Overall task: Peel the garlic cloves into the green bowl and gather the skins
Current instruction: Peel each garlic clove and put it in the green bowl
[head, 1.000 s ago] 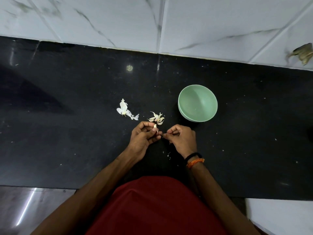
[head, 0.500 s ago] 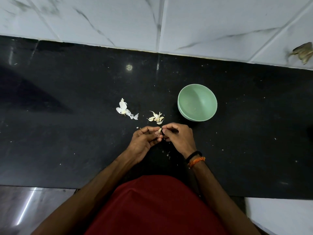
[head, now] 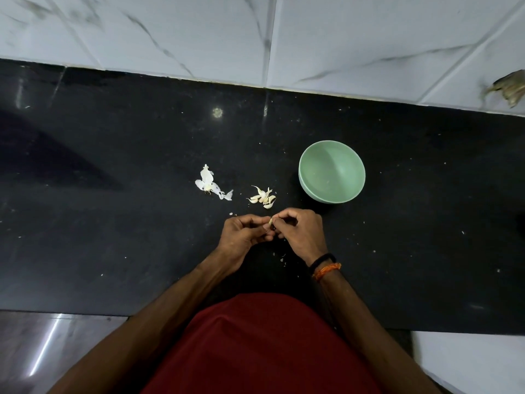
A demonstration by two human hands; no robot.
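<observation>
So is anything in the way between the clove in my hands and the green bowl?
Nothing visible. The garlic clove sits pinched between both hands, and the counter stretch up-right to the green bowl is bare.

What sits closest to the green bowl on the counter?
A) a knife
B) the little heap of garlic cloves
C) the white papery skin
B: the garlic cloves lie just left of the green bowl; the papery skin lies farther left.

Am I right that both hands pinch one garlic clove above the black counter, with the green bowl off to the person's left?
Not quite: the head view shows the green bowl to the person's right. The rest holds: the left hand and right hand pinch one garlic clove above the black counter.
</observation>
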